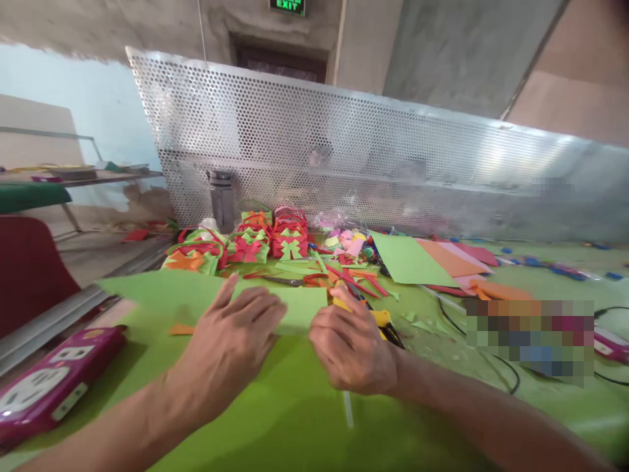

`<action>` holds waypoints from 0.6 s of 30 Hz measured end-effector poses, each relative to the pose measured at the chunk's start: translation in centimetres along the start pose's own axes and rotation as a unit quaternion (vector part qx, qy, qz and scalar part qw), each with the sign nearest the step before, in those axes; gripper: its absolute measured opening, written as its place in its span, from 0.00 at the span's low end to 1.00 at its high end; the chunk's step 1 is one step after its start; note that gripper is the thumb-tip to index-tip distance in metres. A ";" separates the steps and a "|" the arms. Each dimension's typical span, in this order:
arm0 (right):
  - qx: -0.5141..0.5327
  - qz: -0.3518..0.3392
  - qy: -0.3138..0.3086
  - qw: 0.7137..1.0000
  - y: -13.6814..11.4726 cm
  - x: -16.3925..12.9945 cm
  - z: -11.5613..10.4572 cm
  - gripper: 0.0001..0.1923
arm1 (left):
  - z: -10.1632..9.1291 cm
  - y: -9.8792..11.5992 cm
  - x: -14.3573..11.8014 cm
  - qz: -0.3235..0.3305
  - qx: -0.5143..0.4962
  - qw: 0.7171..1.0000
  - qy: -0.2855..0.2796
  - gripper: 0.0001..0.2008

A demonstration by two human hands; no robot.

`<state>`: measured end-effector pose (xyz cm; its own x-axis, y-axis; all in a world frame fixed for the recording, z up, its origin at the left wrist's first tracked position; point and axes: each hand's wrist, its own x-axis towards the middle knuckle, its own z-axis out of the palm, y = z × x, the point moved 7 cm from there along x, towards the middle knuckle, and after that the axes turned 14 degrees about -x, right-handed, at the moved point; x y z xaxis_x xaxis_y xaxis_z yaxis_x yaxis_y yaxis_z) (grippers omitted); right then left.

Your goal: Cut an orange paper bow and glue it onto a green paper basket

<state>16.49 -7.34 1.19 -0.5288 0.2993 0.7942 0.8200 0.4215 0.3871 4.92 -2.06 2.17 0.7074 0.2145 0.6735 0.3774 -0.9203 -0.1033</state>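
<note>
Pressing flat on a green paper sheet (pixel 196 295) at the lower middle of the frame, the left hand (pixel 230 347) lies with fingers spread. The right hand (pixel 351 347), loosely curled, grips the sheet's right edge. A yellow cutter (pixel 381 321) lies just behind it; paper baskets (pixel 246 242) crowd the centre.

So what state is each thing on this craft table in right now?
Green sheet: lying flat, pressed under both hands.
Left hand: open, palm down on the sheet.
Right hand: curled at the sheet's right edge.
Paper baskets: finished, grouped by the mesh screen.
Paper stack: fanned out flat.
Scraps: scattered.
</note>
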 end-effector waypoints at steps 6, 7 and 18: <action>-0.044 0.082 -0.109 0.990 4.8 0.4 1.1 0.08 | -0.7 -4.8 1.1 -0.068 -0.003 0.997 0.030 0.14; -0.056 0.117 -0.143 0.981 6.3 0.0 1.4 0.08 | -1.6 -5.6 1.2 -0.086 -0.010 0.994 0.066 0.13; -0.107 0.181 -0.375 0.903 9.4 -9.4 4.8 0.09 | -4.2 -8.5 -0.6 -0.233 -0.006 0.941 0.247 0.12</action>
<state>28.07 -2.06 -4.92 -0.1520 0.9135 0.3773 0.9500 0.0297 0.3107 -1.23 4.27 5.73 0.1019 0.4208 0.9014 0.5692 -0.7678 0.2941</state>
